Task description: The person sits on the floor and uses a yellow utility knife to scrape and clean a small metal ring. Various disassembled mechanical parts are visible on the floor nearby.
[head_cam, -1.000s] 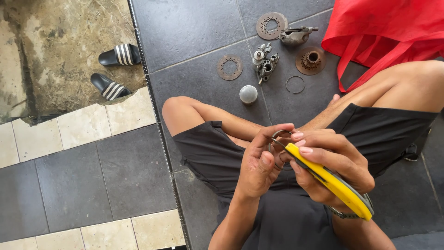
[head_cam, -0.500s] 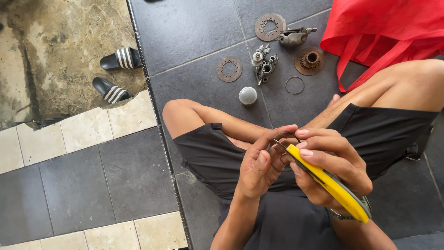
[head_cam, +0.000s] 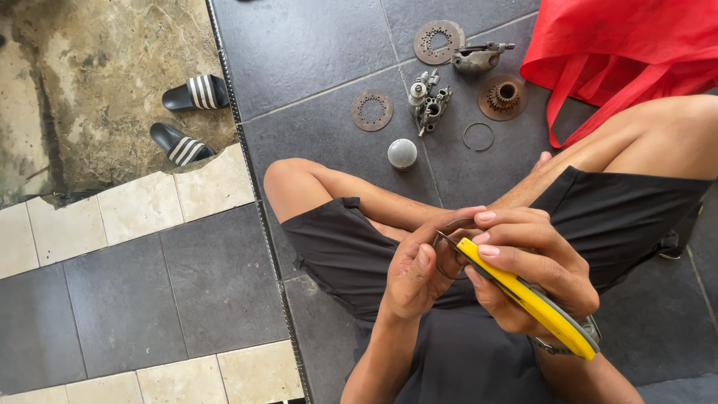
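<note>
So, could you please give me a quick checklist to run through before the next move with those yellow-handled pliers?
1. Right hand grips the yellow-handled pliers: ok.
2. Left hand steadies the small metal ring at the plier tips: ok.
3. Plier tips seated in the ring: cannot tell, fingers hide them.
4. Spare ring within sight on the tiled floor: ok.
5. Red bag apart from the hands: ok.

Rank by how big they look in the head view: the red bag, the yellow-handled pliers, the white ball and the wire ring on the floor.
1. red bag
2. yellow-handled pliers, though nearer the camera
3 and 4. white ball and wire ring look alike; no ranking.
</note>
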